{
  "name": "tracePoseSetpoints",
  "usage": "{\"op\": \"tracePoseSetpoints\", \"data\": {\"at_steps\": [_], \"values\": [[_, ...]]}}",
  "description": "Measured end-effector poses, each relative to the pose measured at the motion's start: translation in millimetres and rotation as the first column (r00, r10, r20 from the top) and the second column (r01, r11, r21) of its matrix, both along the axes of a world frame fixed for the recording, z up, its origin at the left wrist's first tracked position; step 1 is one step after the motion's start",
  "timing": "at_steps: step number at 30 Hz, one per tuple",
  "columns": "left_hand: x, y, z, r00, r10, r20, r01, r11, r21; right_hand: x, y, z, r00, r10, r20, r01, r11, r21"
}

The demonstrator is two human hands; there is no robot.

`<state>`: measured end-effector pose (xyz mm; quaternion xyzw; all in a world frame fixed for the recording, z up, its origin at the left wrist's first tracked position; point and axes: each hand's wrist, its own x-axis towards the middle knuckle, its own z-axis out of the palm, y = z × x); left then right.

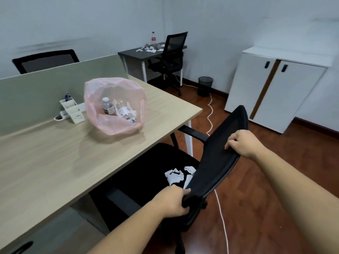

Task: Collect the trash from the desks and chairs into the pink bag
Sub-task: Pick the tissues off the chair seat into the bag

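A pale wood-grain desk with a grey-green fabric divider carries the pink bag, a thin translucent plastic sack slumped open, holding two clear plastic bottles whose label writing is too small to read. Beside the desk, the black mesh office chair has its backrest clenched by the left hand at the lower edge and the right hand at the upper edge. Crumpled white paper lies on its fabric seat.

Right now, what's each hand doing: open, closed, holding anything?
Left hand: closed on the lower edge of the chair backrest.
Right hand: closed on the backrest's top edge.
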<state>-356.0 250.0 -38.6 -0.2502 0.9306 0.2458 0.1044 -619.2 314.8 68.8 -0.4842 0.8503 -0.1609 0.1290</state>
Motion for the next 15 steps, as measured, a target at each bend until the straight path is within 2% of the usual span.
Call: {"op": "tracePoseSetpoints", "data": {"at_steps": [4, 6, 11, 15], "values": [[-35, 47, 9, 0.994, -0.107, 0.019, 0.107, 0.994, -0.022, -24, 41, 5, 1.000, -0.024, -0.019, 0.025, 1.000, 0.010], [-45, 62, 12, 0.993, -0.108, 0.037, 0.108, 0.994, -0.004, -32, 55, 7, 0.999, -0.028, -0.044, 0.029, 0.999, 0.024], [-58, 73, 15, 0.969, -0.176, 0.175, 0.163, 0.983, 0.085, -40, 87, 10, 0.991, -0.019, -0.131, 0.036, 0.991, 0.131], [-58, 57, 18, 0.951, -0.216, 0.219, 0.226, 0.974, -0.019, -33, 86, 9, 0.994, -0.036, -0.105, 0.048, 0.992, 0.114]]}}
